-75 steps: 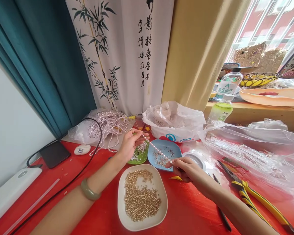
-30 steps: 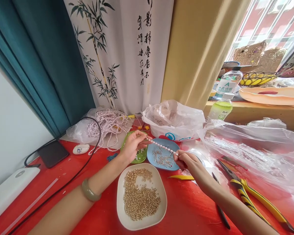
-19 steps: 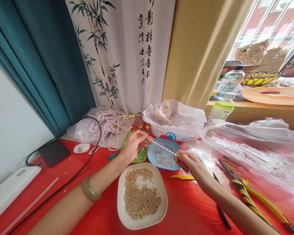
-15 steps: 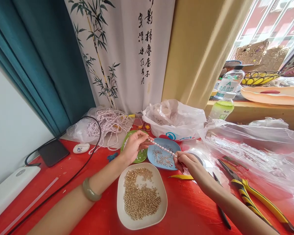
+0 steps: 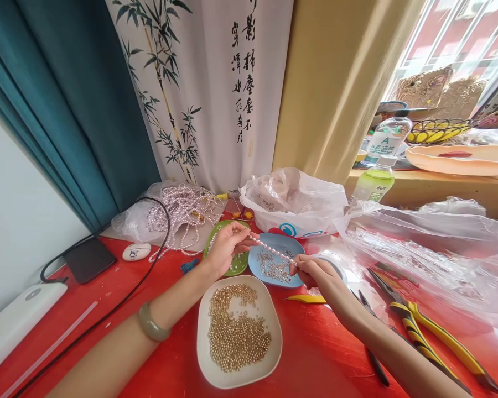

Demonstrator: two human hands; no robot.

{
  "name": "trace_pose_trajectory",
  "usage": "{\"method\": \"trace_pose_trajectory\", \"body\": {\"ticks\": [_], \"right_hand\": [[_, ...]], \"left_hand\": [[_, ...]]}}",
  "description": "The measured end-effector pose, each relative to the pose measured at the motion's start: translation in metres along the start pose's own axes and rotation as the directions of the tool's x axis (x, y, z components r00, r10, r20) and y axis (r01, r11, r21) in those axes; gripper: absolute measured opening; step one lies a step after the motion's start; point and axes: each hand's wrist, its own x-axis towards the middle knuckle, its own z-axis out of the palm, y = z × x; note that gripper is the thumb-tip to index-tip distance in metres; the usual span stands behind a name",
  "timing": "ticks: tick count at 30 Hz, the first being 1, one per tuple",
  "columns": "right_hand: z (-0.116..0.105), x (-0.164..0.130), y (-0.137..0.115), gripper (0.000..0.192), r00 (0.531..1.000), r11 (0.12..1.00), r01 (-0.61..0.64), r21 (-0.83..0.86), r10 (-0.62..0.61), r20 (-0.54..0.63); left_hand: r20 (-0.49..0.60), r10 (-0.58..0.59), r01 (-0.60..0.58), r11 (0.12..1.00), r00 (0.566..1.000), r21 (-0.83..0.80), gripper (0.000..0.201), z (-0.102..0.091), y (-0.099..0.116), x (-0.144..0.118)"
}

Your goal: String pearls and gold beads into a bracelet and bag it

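Head view: nearest the wearer, a cream dish [image 5: 241, 381] on the red tabletop [image 5: 315, 354] holds loose gold beads [image 5: 237, 347], with a patch of its floor bare; its position below the forearms would suit easy reach. Yellow-and-black pliers [image 5: 413, 320] lie to the right, outside the right forearm.

Beyond the dish, the left hand [image 5: 228, 246] and right hand [image 5: 313, 271] both pinch a pale beaded strand [image 5: 274, 251] between thumb and fingers. It runs nearly straight, sloping down to the right, above the blue plate [image 5: 270, 237]; the spread grip presumably keeps it taut and its beads in line. Fingers hide both pinched portions.

The blue plate contains scattered thin, pin-like metallic pieces [image 5: 271, 269]. The green plate [image 5: 237, 271], partly screened by the left hand, bears small pale beads [image 5: 233, 264].

Farther back, a plastic bag [image 5: 124, 225] at left lies beneath tangled pink bead strands [image 5: 182, 210]. A white bag [image 5: 292, 218] encloses indistinct items. On the sill, a wire basket [image 5: 437, 132] holds yellow contents, not identifiable.
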Motion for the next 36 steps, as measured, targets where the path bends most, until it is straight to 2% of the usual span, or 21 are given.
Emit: {"method": "trace_pose_trajectory", "body": {"ticks": [10,25,36], "right_hand": [[0.000,0.002,-0.001,0.018,0.998,1.000,-0.010,0.014,0.009,0.058],[0.000,0.000,-0.002,0.021,0.999,0.999,-0.039,-0.015,0.039,-0.022],[-0.001,0.007,0.008,0.019,0.994,0.994,-0.090,0.064,0.086,0.064]], "left_hand": [[0.035,0.009,-0.009,1.000,0.999,0.021,0.016,0.006,0.003,-0.006],[0.066,0.011,-0.014,0.998,0.998,0.056,0.018,0.007,0.003,-0.006],[0.082,-0.012,0.005,0.997,0.997,0.079,0.018,0.005,0.001,-0.006]]}}
